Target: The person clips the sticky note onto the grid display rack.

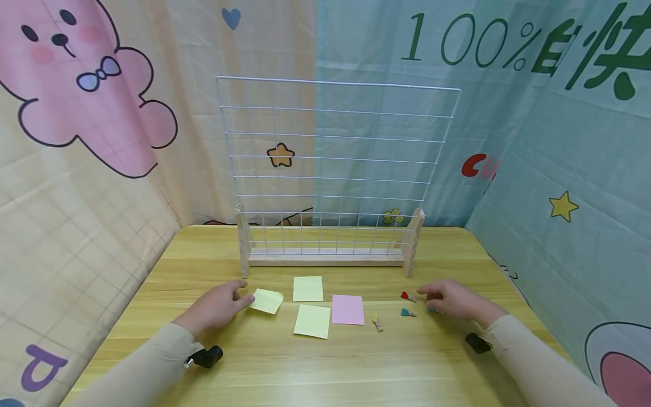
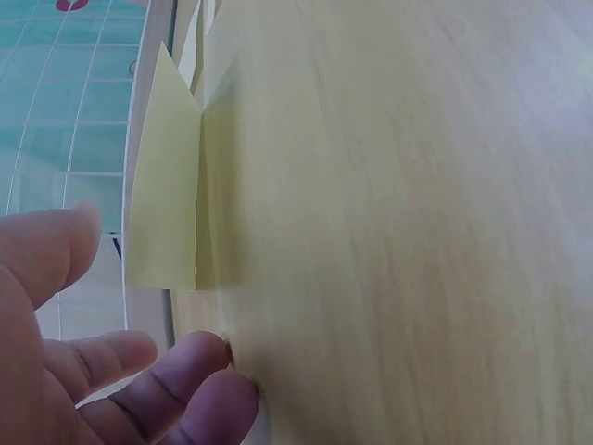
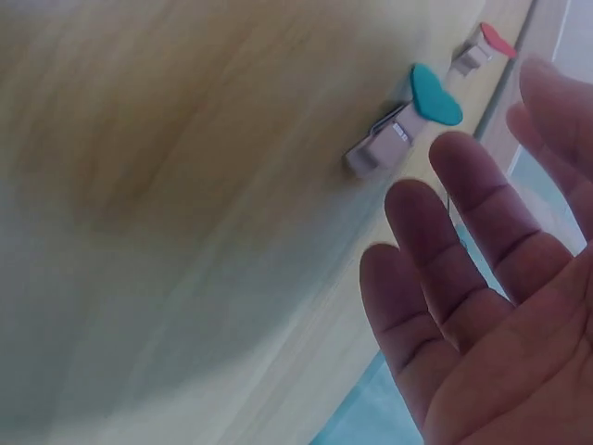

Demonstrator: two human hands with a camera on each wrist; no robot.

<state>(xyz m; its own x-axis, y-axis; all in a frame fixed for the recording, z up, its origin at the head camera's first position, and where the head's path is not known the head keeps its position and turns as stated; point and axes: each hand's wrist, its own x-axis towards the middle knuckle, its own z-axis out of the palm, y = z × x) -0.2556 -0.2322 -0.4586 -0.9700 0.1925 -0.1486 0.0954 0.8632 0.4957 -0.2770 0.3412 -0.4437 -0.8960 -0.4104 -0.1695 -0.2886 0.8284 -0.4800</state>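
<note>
My left hand (image 1: 217, 308) is beside a pale yellow sticky note (image 1: 268, 302) on the table, its fingers spread loosely. In the left wrist view a gap shows between the fingertips and that note (image 2: 165, 190), which is creased with one part standing up. Two more yellow notes (image 1: 308, 289) and a pink note (image 1: 348, 310) lie to its right. My right hand (image 1: 452, 299) hovers, fingers relaxed, by small wooden clothespins: one with a red heart (image 1: 405, 295), one with a blue-green heart (image 3: 434, 96). Another bit of blue (image 1: 433, 310) peeks out under that hand.
A yellow-topped clothespin (image 1: 377, 323) lies right of the pink note. Behind the notes, a white wire grid (image 1: 325, 175) stands upright in a wooden base (image 1: 325, 260). Printed curtains (image 1: 534, 141) surround the wooden table (image 1: 315, 373) at the back and sides.
</note>
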